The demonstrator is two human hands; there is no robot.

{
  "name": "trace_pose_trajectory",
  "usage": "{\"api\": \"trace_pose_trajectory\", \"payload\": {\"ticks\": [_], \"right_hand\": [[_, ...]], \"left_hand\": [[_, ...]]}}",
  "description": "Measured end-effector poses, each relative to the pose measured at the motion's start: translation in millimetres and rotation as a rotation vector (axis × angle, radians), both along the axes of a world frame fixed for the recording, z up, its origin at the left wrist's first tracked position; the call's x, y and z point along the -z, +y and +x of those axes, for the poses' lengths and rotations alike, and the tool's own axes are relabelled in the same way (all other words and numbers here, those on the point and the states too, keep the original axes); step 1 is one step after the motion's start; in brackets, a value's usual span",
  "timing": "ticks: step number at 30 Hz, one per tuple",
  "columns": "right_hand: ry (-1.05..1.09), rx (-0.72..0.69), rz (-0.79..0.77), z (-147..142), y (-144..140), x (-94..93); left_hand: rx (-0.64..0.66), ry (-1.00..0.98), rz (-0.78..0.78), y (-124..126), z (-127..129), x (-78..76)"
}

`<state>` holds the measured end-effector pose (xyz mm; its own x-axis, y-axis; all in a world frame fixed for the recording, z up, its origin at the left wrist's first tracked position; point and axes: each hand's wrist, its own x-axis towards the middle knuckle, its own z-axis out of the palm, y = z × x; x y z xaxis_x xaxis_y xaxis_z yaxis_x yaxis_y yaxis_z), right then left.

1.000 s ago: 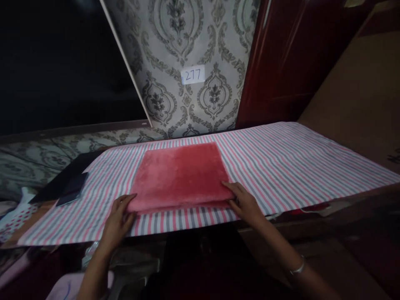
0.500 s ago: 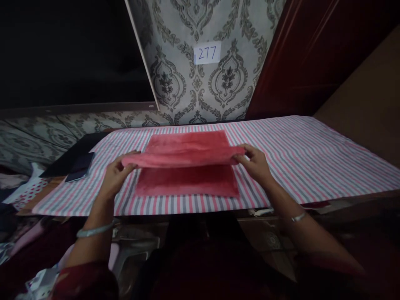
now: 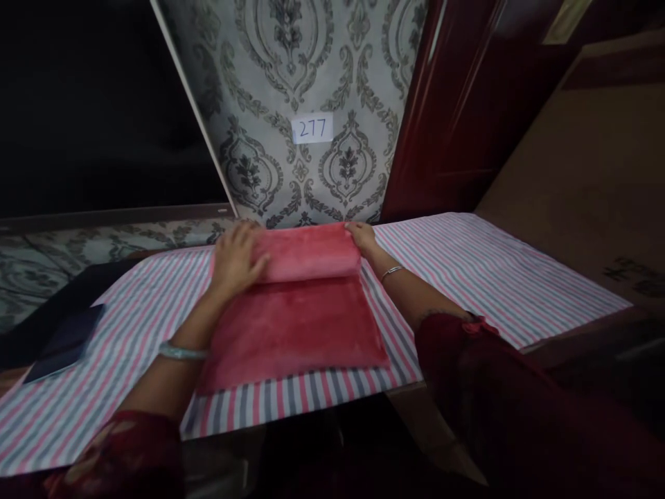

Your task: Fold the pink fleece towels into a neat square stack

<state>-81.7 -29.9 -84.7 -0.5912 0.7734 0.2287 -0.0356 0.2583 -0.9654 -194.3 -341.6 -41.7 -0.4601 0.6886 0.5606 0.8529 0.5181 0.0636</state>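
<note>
One folded pink cloth (image 3: 301, 329) lies on a striped cover (image 3: 441, 270), which is spread over the worktop (image 3: 571, 337), in front of a patterned wall (image 3: 301, 170). The cloth has a short, plush pile and a roughly rectangular outline. Its far part forms one folded flap with a rounded near edge; the flap's long axis runs left to right, approximately parallel to the wall. The lower layer extends from under the flap toward the person, and its straight near edge lies close to the worktop's front edge.

Left hand (image 3: 236, 260): palm down over the flap's left end; grip spread, thumb apart from the fingers, slight blur. Right hand (image 3: 362, 237): fingertips on the flap's far right corner; whether the grip is closed on the fabric cannot be determined.

Bracelets: two, one pale band (image 3: 183, 352) on the left arm, one thin metal band (image 3: 391, 272) on the right. One flat, dark, rectangular device (image 3: 65, 343) lies at the cover's left side. One paper label (image 3: 312, 128), marked 277, is on the wall.
</note>
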Motion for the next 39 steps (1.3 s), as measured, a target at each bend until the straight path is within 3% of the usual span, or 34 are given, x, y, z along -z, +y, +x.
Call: {"api": "trace_pose_trajectory", "payload": {"ticks": [3,5,7,13,16,20,23,30,32,36,39], "right_hand": [[-0.065,0.013,-0.118,8,1,10.1],[-0.095,0.016,-0.173,27,1,17.2],[-0.128,-0.009,-0.209,55,-4,26.5],[-0.252,-0.224,-0.315,154,-47,65.5],[-0.270,-0.319,-0.364,175,-67,76.6],[-0.231,-0.336,-0.376,171,-79,76.1],[-0.142,-0.320,-0.449,165,-82,73.7],[0.038,-0.374,-0.575,163,-88,77.9],[0.002,-0.374,-0.472,158,-89,80.9],[-0.121,-0.210,-0.124,142,-84,87.3],[-0.181,-0.171,-0.053,132,-78,88.6]], "left_hand": [[-0.049,-0.126,-0.265,9,8,39.8],[-0.098,-0.158,-0.292,12,3,60.7],[-0.112,-0.145,-0.262,13,-4,71.2],[-0.018,-0.113,-0.066,-7,3,61.8],[-0.206,-0.104,0.049,-38,18,60.0],[-0.532,-0.323,0.011,-80,33,68.2],[-0.594,-0.477,-0.076,-93,39,72.0],[-0.695,-0.458,-0.170,-83,47,65.1],[-0.701,-0.456,-0.200,-80,46,64.6],[-0.702,-0.445,-0.159,-81,42,65.0],[-0.685,-0.500,-0.082,-84,36,63.3]]}}
